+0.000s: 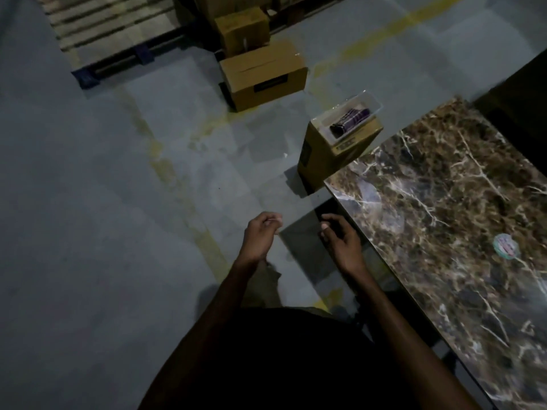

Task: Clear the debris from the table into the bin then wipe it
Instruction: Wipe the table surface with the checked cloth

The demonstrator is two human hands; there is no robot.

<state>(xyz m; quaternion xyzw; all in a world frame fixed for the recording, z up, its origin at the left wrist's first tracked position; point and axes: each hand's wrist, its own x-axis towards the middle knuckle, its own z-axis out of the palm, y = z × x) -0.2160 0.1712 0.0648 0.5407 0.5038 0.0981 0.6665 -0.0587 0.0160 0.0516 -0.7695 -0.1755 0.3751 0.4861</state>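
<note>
Holding both hands over the floor, we note left hand (262, 232) and right hand (340, 238) loosely curled, empty; marble table (444, 202) just right of them, bin (352, 119) beyond

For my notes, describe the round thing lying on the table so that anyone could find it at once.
Start at the brown marble-patterned table on the right. Near its right edge, level with the person's hands, lies a small round pale lid with a greenish rim and reddish print. It is the only round, pale thing on the dark veined top.

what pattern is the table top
Dark brown marble with pale white veining on the table top, seen in the head view.
</note>
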